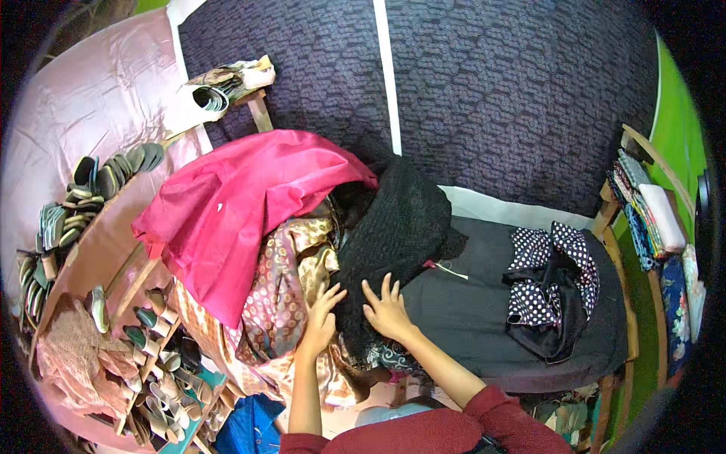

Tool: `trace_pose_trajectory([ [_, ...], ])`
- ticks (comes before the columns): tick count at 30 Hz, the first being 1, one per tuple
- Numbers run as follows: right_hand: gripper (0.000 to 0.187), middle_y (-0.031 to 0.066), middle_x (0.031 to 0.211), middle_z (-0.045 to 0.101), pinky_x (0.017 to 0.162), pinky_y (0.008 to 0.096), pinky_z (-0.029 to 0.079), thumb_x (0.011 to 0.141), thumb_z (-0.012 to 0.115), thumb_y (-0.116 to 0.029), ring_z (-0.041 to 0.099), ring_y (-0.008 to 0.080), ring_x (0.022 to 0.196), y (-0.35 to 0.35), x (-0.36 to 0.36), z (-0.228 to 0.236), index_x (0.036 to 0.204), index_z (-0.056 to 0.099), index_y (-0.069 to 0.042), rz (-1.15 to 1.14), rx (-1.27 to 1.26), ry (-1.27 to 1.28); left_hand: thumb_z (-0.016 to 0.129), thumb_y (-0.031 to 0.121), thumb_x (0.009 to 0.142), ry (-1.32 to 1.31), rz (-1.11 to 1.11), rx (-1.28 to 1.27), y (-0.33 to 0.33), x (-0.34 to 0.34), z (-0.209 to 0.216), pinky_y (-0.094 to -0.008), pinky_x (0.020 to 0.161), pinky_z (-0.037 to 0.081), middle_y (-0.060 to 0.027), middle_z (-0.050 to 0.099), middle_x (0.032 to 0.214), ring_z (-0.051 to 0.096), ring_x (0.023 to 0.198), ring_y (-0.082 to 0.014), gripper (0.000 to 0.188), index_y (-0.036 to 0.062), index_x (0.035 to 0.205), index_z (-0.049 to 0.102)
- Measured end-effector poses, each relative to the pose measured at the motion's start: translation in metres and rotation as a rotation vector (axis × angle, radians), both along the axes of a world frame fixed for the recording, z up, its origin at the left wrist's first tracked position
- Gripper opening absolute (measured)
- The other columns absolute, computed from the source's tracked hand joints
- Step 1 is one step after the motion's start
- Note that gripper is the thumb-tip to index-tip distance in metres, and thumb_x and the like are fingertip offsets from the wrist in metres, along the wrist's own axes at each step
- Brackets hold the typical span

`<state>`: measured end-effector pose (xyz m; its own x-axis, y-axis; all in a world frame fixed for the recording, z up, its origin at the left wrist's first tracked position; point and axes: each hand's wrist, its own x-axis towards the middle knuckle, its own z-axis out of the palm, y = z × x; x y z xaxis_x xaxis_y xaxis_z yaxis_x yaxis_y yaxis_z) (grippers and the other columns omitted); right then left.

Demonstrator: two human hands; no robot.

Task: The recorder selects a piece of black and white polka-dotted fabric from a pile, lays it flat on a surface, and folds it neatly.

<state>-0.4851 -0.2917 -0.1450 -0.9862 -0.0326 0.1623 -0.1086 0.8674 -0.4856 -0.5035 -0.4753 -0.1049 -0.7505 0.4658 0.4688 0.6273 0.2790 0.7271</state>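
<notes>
Two maroon sleeves [499, 412] come in at the lower edge; the left forearm rises almost straight, while the right slants up and inward from the right. The left hand [324, 312] lies with fingers spread and pointing up and to the right, at the border between a mauve-and-gold patterned cloth [276, 284] and a black textured cloth [397, 219]. The right hand [387, 312] is also splayed, fingers pointing up and to the left over the black cloth, its thumb out toward the other hand; the two are just apart. Neither hand is clenched, and I cannot tell whether a fingertip presses on a fold. The black cloth is bunched in the middle of a dark-covered table [454, 325], its far end folded over beside a bright pink cloth [257, 197], which drapes partly over the patterned one. On the right of the table lies a crumpled black cloth with white polka dots [529, 310]. At the lower left, a wooden rack [130, 411] holds rows of shoes [162, 397], and a curved brown ledge [98, 261] beyond it carries more footwear or soles, packed too tightly to tell which. At the right, a wooden shelf frame bears a stack of folded fabrics [643, 212]. Farther off are a rolled sheet [210, 100] and a dark patterned wall covering [514, 98]. The underside of the black cloth is hidden, and the dark lens rim cuts off the outer shelves.
</notes>
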Motion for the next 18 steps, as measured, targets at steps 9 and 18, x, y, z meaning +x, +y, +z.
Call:
trace_pose_trajectory([
  [9,0.064,0.0252,0.142,0.013,0.102,0.0522,0.023,0.083,0.050,-0.039,0.016,0.0485,0.127,0.052,0.007,-0.030,0.135,0.029,-0.009,0.230,-0.085,-0.002,0.046,0.038,0.085,0.383,0.337,-0.609,0.100,0.003,-0.020,-0.0620,0.099,0.009,-0.0092,0.036,0.137,0.027,0.128,-0.0332,0.045,0.0162,0.124,0.048],
  [18,0.024,0.0153,0.111,0.058,0.095,0.0346,0.038,0.077,0.060,-0.010,0.051,0.0293,0.111,0.183,0.189,0.067,0.100,0.062,-0.002,-0.403,-0.371,0.380,0.063,0.036,0.074,0.208,0.264,-0.591,0.109,0.038,0.012,-0.0663,0.097,-0.005,-0.0065,0.036,0.137,0.019,0.132,-0.0323,0.044,0.0169,0.114,0.058],
])
